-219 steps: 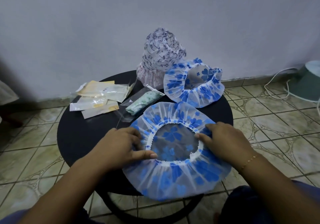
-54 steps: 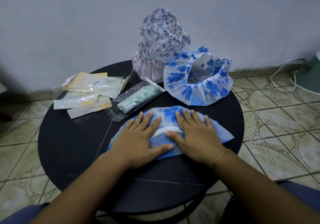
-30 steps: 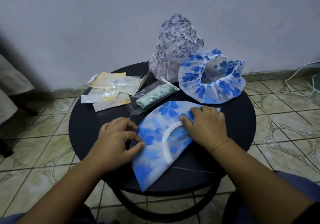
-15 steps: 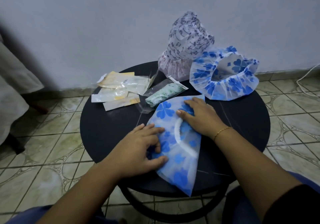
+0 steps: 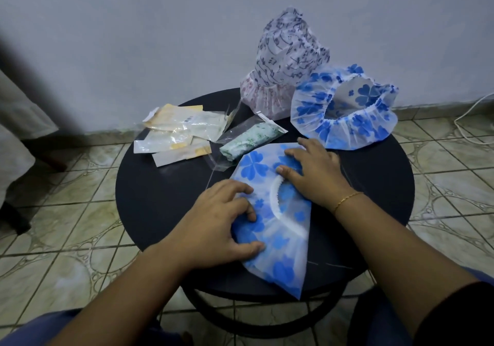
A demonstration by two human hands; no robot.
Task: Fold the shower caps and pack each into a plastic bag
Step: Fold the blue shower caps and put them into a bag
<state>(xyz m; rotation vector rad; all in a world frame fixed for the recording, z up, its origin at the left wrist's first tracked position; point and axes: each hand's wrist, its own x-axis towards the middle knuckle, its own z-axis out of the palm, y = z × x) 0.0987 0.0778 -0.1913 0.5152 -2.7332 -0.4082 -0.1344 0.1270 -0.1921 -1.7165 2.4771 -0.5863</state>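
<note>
A blue-flowered shower cap (image 5: pixel 283 249), folded in half into a half-moon, lies lengthwise on the round black table (image 5: pixel 160 198), one tip over the near edge. My left hand (image 5: pixel 216 225) has curled fingers gripping its bunched left curved edge, thumb on top. My right hand (image 5: pixel 312 174) presses flat on the upper right part beside the white elastic. A second blue-flowered cap (image 5: pixel 344 121) sits unfolded at the back right. Behind it a grey-patterned cap (image 5: pixel 286 60) stands puffed up. A green cap packed in a clear bag (image 5: pixel 248 140) lies behind the folded cap.
A loose pile of flat plastic bags (image 5: pixel 181 134) lies at the table's back left. A wall runs close behind the table. A white cable (image 5: pixel 470 110) trails on the tiled floor at right, and pale cloth (image 5: pixel 16 132) hangs at far left.
The open cap was folded in half and pressed flat, then turned from crosswise to lengthwise. Since half a second ago my left hand's fingers have curled onto the left edge.
</note>
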